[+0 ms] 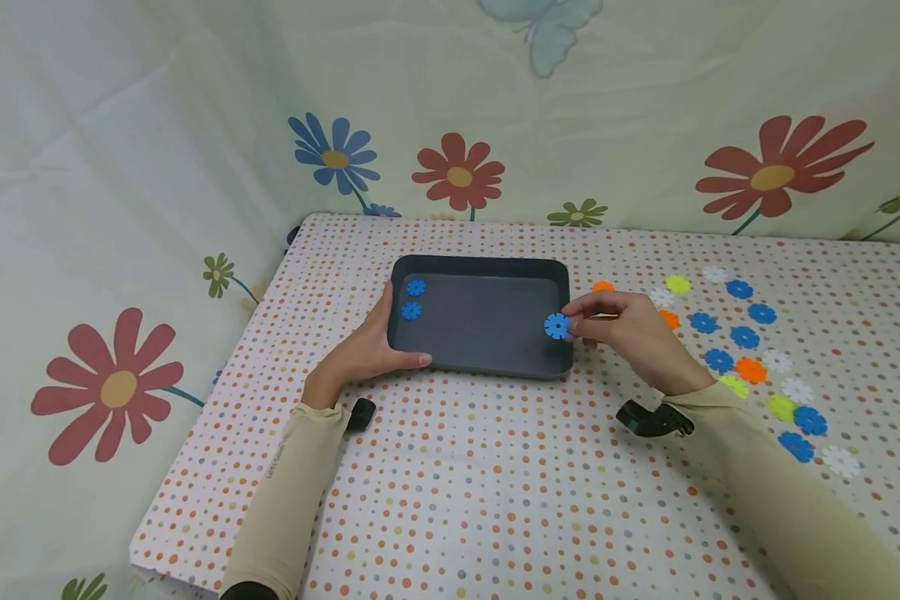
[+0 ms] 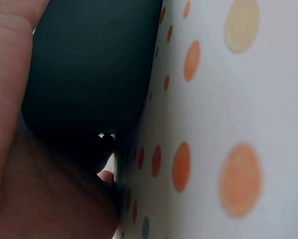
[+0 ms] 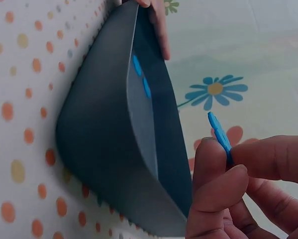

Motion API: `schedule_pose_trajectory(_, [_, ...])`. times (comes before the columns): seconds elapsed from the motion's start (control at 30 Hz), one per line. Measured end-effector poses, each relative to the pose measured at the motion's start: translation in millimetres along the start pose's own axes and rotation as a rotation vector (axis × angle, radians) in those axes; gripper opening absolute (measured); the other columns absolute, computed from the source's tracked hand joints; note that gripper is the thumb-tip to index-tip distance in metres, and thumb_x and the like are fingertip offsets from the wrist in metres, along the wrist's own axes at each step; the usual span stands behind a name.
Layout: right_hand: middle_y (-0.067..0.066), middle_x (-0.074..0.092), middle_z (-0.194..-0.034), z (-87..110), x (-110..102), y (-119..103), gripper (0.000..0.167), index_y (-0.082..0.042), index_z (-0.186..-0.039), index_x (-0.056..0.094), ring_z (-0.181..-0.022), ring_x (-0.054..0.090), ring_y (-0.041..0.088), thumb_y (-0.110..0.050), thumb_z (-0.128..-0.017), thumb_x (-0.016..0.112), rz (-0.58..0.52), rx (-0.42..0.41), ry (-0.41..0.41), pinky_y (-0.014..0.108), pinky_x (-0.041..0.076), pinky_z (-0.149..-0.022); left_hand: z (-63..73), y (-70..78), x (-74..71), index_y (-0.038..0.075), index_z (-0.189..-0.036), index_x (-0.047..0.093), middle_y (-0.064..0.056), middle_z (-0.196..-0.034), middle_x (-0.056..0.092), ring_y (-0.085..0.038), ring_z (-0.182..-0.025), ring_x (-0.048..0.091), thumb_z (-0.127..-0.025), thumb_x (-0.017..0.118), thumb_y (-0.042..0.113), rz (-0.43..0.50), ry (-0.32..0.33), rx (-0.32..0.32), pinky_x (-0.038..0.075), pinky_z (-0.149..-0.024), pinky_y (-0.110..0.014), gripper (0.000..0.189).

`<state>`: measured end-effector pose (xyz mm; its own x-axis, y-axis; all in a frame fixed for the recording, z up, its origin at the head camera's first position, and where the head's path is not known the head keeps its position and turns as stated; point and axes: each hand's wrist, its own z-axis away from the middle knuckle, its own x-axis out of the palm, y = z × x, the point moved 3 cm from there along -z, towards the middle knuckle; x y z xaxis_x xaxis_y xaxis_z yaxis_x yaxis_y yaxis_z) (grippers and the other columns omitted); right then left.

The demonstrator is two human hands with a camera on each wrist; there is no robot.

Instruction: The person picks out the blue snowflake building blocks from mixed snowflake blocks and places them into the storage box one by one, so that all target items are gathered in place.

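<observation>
My left hand (image 1: 371, 340) holds the left end of a dark grey rectangular tray (image 1: 487, 321), its thumb along the front rim and the fingers at the left side. Inside the tray, near its left wall, lie two blue notched discs, one blue disc (image 1: 416, 287) behind the other blue disc (image 1: 411, 311). Between thumb and fingertips, my right hand (image 1: 630, 329) pinches a third blue notched disc (image 1: 557, 326) over the tray's right end. In the right wrist view this pinched disc (image 3: 218, 134) shows edge-on, above the rim.
Right of the tray, loose notched discs lie scattered on the dotted tablecloth (image 1: 495, 483): several blue discs (image 1: 745, 337), orange discs (image 1: 752, 370), yellow discs (image 1: 677, 284) and white discs (image 1: 842, 460). A flower-printed curtain (image 1: 607, 108) hangs behind the table.
</observation>
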<state>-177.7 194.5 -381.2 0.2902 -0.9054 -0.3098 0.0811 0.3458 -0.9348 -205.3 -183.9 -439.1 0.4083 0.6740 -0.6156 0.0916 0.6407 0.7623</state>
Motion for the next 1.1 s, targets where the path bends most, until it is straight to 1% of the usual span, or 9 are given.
schedule_pose_trajectory(0.1, [0.015,0.072,-0.113,-6.1,8,-6,0.033,0.006,-0.131,0.068,-0.091,0.067,0.028,-0.013,-0.104,0.071,-0.031,-0.012,-0.021,0.038,0.056,-0.080,1.4,-0.6,-0.2,0.021,-0.170,-0.022,-0.002,-0.177,-0.018,-0.026,-0.163,-0.008,-0.079,0.084,0.069,-0.003,0.001,-0.005,0.014,-0.127,-0.059,0.148])
schedule_pose_trajectory(0.17, [0.016,0.073,-0.111,-10.7,14,-11,0.031,0.005,-0.129,0.069,-0.091,0.067,0.027,-0.013,-0.104,0.071,-0.032,-0.022,-0.030,0.036,0.056,-0.080,2.1,-1.3,-0.5,0.021,-0.170,-0.022,-0.002,-0.177,-0.018,-0.026,-0.163,-0.008,-0.080,0.085,0.068,-0.003,0.002,-0.011,0.014,-0.127,-0.059,0.147])
schedule_pose_trajectory(0.33, [0.016,0.073,-0.106,-21.6,25,-23,0.029,0.005,-0.127,0.069,-0.087,0.062,0.031,-0.012,-0.104,0.070,-0.057,-0.047,-0.058,0.036,0.054,-0.081,2.5,-1.0,-0.7,0.021,-0.170,-0.022,-0.002,-0.177,-0.017,-0.025,-0.163,-0.008,-0.080,0.084,0.069,0.005,0.002,-0.013,0.014,-0.127,-0.059,0.147])
schedule_pose_trajectory(0.5, [0.014,0.074,-0.103,-32.9,33,-29,0.028,0.005,-0.126,0.069,-0.091,0.063,0.035,-0.011,-0.104,0.070,-0.103,-0.050,-0.072,0.037,0.054,-0.083,-0.3,-0.1,0.2,0.021,-0.169,-0.022,-0.001,-0.177,-0.018,-0.023,-0.163,-0.008,-0.080,0.084,0.070,0.026,-0.015,-0.002,0.014,-0.128,-0.057,0.148])
schedule_pose_trajectory(0.7, [0.017,0.074,-0.102,-49.5,50,-39,0.025,0.010,-0.122,0.069,-0.093,0.067,0.035,-0.006,-0.103,0.069,-0.191,-0.096,-0.097,0.032,0.056,-0.078,-0.5,0.0,-2.2,0.021,-0.170,-0.022,0.000,-0.177,-0.018,-0.022,-0.163,-0.009,-0.079,0.085,0.069,0.015,-0.002,-0.003,0.013,-0.128,-0.056,0.147])
schedule_pose_trajectory(0.83, [0.016,0.074,-0.100,-60.2,62,-43,0.024,0.010,-0.121,0.070,-0.093,0.068,0.037,-0.005,-0.103,0.071,-0.225,-0.106,-0.111,0.031,0.057,-0.077,0.0,-0.7,-2.3,0.021,-0.170,-0.021,0.001,-0.177,-0.018,-0.021,-0.163,-0.009,-0.080,0.085,0.067,0.019,-0.004,-0.011,0.013,-0.128,-0.056,0.146])
schedule_pose_trajectory(0.9, [0.017,0.074,-0.099,-65.7,69,-46,0.023,0.010,-0.120,0.071,-0.093,0.068,0.039,-0.006,-0.102,0.072,-0.227,-0.108,-0.121,0.031,0.057,-0.077,-0.3,-1.2,-2.0,0.020,-0.170,-0.021,0.001,-0.177,-0.018,-0.021,-0.163,-0.008,-0.080,0.085,0.067,0.025,-0.004,-0.011,0.013,-0.128,-0.055,0.146])
schedule_pose_trajectory(1.0, [0.019,0.074,-0.098,-72.7,77,-51,0.022,0.008,-0.120,0.071,-0.090,0.068,0.035,-0.006,-0.102,0.072,-0.221,-0.106,-0.140,0.033,0.057,-0.077,-1.2,-1.4,-1.4,0.019,-0.170,-0.021,0.000,-0.177,-0.018,-0.021,-0.163,-0.009,-0.083,0.085,0.062,0.039,-0.004,-0.003,0.013,-0.128,-0.054,0.144])
schedule_pose_trajectory(1.1, [0.017,0.074,-0.097,-79.3,85,-57,0.021,0.007,-0.119,0.072,-0.090,0.068,0.034,-0.005,-0.103,0.070,-0.204,-0.111,-0.156,0.036,0.057,-0.079,-1.4,-1.6,-1.0,0.021,-0.169,-0.022,0.001,-0.177,-0.018,-0.020,-0.163,-0.008,-0.084,0.086,0.059,0.042,-0.005,-0.002,0.013,-0.128,-0.054,0.143])
